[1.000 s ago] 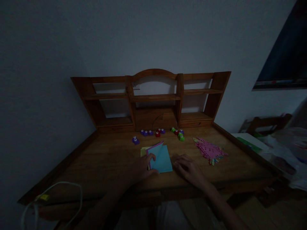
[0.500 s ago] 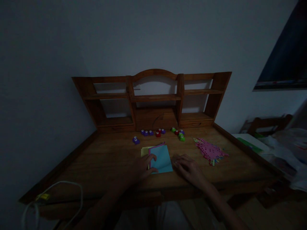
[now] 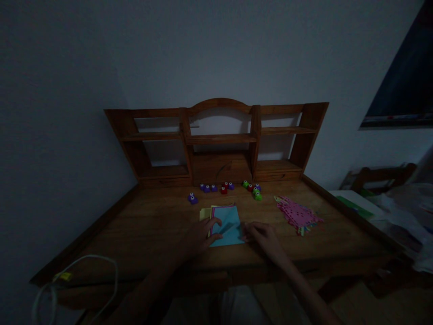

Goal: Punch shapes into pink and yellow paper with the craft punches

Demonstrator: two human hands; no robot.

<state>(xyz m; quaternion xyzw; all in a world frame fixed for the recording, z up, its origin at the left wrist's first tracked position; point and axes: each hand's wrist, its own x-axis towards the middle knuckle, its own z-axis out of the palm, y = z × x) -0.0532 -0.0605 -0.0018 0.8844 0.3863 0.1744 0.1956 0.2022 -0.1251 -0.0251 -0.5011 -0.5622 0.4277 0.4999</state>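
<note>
A small stack of coloured paper squares [image 3: 227,223], blue on top, lies in the middle of a wooden desk [image 3: 145,225]. My left hand [image 3: 199,234] rests on the stack's left edge with fingers curled over it, thumb under the sheets. My right hand [image 3: 262,237] touches the stack's right edge, fingers bent and pressed to the paper. The light is dim, so finger detail is faint.
Several small purple, red and green craft punches [image 3: 225,188] sit in a row behind the stack. A pile of punched pink paper [image 3: 297,214] lies at the right. A shelf unit [image 3: 218,140] stands at the desk's back. A white cable [image 3: 77,280] loops at the near left edge.
The lifted sheets have come down and the stack now lies flatter. My right hand has slid left to touch the stack's right edge. My left hand stays on the left edge.
</note>
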